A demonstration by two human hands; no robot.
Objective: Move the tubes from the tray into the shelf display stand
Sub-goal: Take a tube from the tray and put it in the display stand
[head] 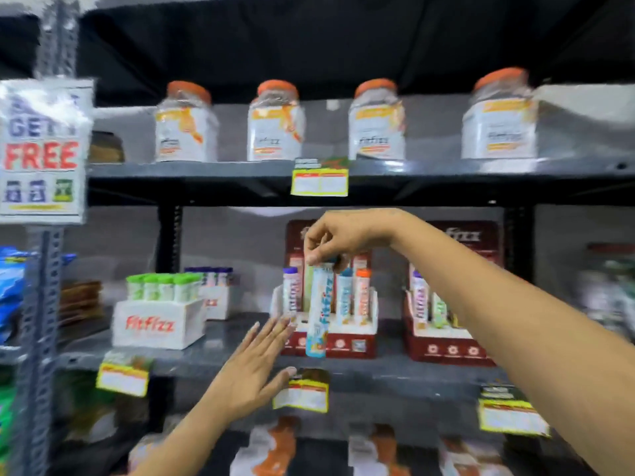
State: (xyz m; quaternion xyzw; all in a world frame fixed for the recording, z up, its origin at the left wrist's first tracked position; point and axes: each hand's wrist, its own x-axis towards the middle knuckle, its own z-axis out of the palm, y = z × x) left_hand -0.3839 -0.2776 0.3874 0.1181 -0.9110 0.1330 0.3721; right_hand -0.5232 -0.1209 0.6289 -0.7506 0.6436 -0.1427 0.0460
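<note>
1. Grey shelf (213,355) carried the red display stand (347,345).
2. Right hand (338,240) pinched a blue tube (319,310) by its cap, hanging before the stand.
3. Left hand (256,369) was spread flat and empty near the stand's corner.
4. Best: line it upright over a free slot, then lower.

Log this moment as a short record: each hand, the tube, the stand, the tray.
right hand: pinches the cap end of the blue tube, held upright
left hand: open, fingers spread, holds nothing
display stand: red, on the middle shelf, several tubes upright in it
blue tube position: in front of the stand, not yet seated
tray: white, holds green-capped tubes
</note>
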